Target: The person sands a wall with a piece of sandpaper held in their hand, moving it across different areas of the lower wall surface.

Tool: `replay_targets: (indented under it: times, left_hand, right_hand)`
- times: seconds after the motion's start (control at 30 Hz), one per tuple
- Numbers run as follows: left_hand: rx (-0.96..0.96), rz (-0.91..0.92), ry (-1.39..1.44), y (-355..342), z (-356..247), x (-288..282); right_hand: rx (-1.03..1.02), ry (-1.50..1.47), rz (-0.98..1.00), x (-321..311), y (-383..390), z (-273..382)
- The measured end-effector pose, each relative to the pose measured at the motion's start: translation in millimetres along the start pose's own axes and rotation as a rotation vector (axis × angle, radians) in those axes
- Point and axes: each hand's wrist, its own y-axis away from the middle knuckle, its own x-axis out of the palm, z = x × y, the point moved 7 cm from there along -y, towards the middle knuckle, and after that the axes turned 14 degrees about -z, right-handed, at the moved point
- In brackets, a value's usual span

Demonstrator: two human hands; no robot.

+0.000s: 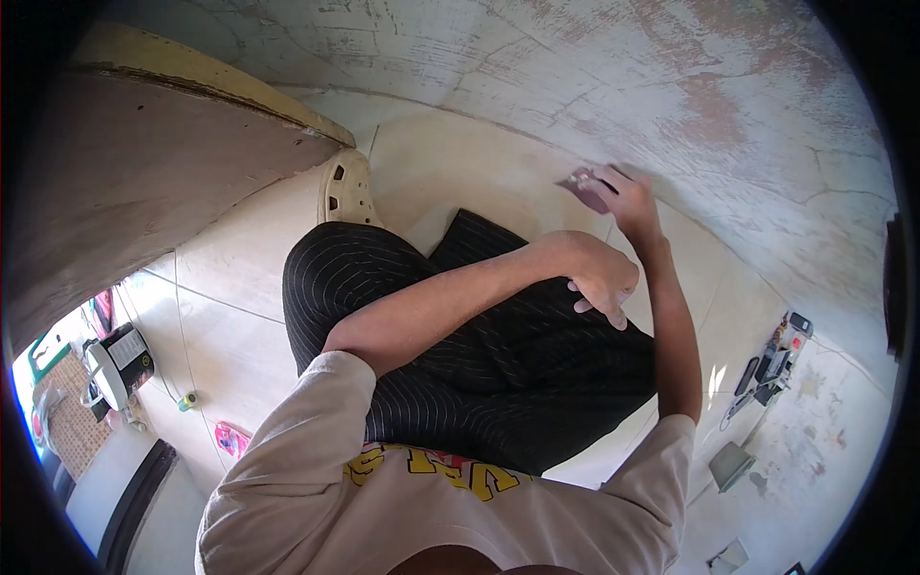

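One brownish sheet (pixel 587 198) in the pinch of the right hand (pixel 630 199), beyond the half-open, empty left hand (pixel 606 273)

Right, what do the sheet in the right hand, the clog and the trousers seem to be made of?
Sheet: perhaps sandpaper, thin, brown and matt, but blur hides any grit. Clog: probably moulded foam or rubber, matt, given its holes. Trousers: dull woven cloth, from the soft folds and pinstripes.

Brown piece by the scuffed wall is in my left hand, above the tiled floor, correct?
Not quite: the head view shows the brown piece in your right hand, not your left hand. It is by the scuffed wall, above the tiled floor.
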Motion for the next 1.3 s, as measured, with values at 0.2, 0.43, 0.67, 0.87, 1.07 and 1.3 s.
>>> replay_targets:
  times: [0.2,0.43,0.67,0.87,1.07,1.3]
  left_hand:
    - [-0.024,0.012,-0.015,0.6,-0.4,0.7]
    - [-0.034,-0.018,-0.05,-1.6,6.6,-0.8]
    - [-0.066,-0.025,-0.054,1.0,7.5,-3.8]
    - [-0.098,0.061,-0.066,1.7,5.3,3.9]
    - [-0.094,0.169,-0.078,-4.8,12.9,22.1]
    - [-0.158,0.12,-0.085,-4.1,13.2,14.1]
  right_hand:
    - [0.03,0.01,0.297,6.2,40.4,-10.7]
    - [0.065,0.134,-0.104,11.3,10.0,-20.6]
    - [0.147,0.232,0.122,-43.7,51.2,-14.2]
    - [0.865,-0.129,0.326,-57.4,135.7,-33.1]
    - [0.268,0.123,0.101,-25.5,82.0,-59.6]
    - [0.99,-0.11,-0.04,-67.2,115.7,-64.2]
